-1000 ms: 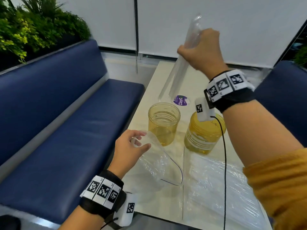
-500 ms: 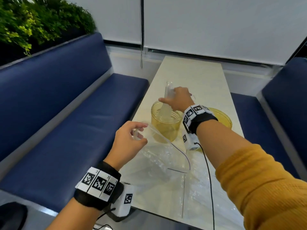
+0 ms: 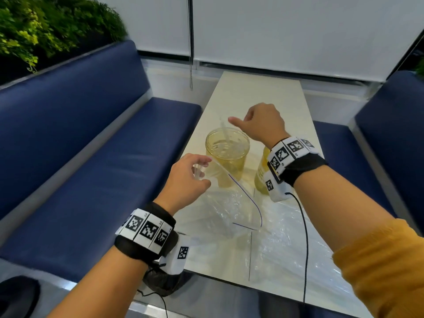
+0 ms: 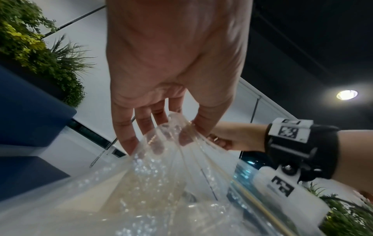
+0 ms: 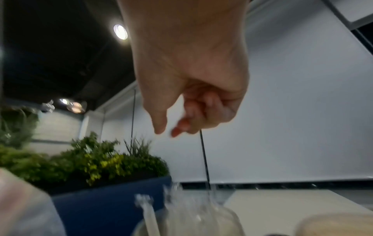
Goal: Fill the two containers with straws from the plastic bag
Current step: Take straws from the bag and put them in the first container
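Cream table (image 3: 263, 97): two containers (image 3: 227, 154), one plastic bag (image 3: 229, 207) pinched by left fingers (image 4: 125, 135); right fingers (image 5: 181, 127) seemingly loosely curled, empty.

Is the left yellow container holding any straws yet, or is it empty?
Holding some. In the head view, clear straws stand in the left yellow container, one poking above its rim; the count is unclear.

Yellow-tinted containers (image 3: 227, 150), clear bag (image 3: 229, 203) with seemingly blue stripe, navy benches (image 3: 91, 138)
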